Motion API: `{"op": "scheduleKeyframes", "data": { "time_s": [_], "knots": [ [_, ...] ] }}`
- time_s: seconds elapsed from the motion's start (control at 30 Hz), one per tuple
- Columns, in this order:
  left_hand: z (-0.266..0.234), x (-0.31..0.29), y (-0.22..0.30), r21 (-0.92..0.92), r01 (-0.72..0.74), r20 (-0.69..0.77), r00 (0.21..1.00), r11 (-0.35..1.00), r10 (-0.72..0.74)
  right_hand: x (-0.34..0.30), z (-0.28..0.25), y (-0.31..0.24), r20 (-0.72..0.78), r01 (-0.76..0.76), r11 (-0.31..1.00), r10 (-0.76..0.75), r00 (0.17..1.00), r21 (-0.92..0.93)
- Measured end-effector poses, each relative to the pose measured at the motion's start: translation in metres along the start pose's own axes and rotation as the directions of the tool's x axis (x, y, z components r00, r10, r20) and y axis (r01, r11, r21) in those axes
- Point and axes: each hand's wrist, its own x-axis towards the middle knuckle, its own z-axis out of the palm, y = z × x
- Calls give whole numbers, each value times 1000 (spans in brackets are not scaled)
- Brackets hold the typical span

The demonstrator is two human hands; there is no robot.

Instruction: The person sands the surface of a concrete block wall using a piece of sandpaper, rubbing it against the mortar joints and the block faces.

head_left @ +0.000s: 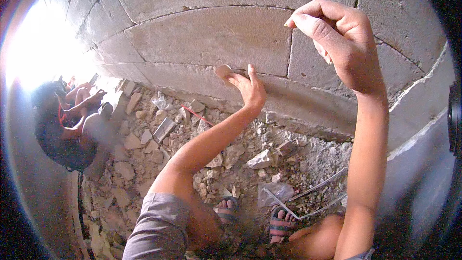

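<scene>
My left hand (pixel 249 89) reaches forward to the pale stone block wall (pixel 207 36). Its fingers press a small, thin tan piece (pixel 223 73), like a scrap of sandpaper, against a low course of blocks, with the thumb pointing up. Raised at the right, in front of the wall, is my right hand (pixel 344 43). Its fingers are curled in and the thumb meets the index finger; whatever they hold, if anything, is hidden. Pale dust coats its knuckles.
Broken stones (pixel 261 159) and rubble cover the ground around my sandalled feet (pixel 281 224). Bent pale strips (pixel 284 203) and a clear plastic bag (pixel 276 194) lie there. A person in dark clothes (pixel 62 130) crouches at the left. A red cord (pixel 196 115) runs near the wall base.
</scene>
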Motion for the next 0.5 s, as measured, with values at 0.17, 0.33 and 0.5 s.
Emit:
{"op": "scheduleKeyframes", "data": {
  "time_s": [0.17, 0.33, 0.5],
  "knots": [
    [-2, 9, -4, -62, -6, -30, 1000, 998, 5, -1, 1, 3, 33, 16, 999, -14, 999, -39],
    [-46, 90, -39, -71, -15, -241, 970, 997, -2, -1, 12, 1, 54, 2, 1000, -1, 999, -9],
    [-46, 94, -29, -178, -30, -266, 964, 984, -19, -6, 12, 9, 79, -89, 996, 90, 993, -23]
  ]
}}
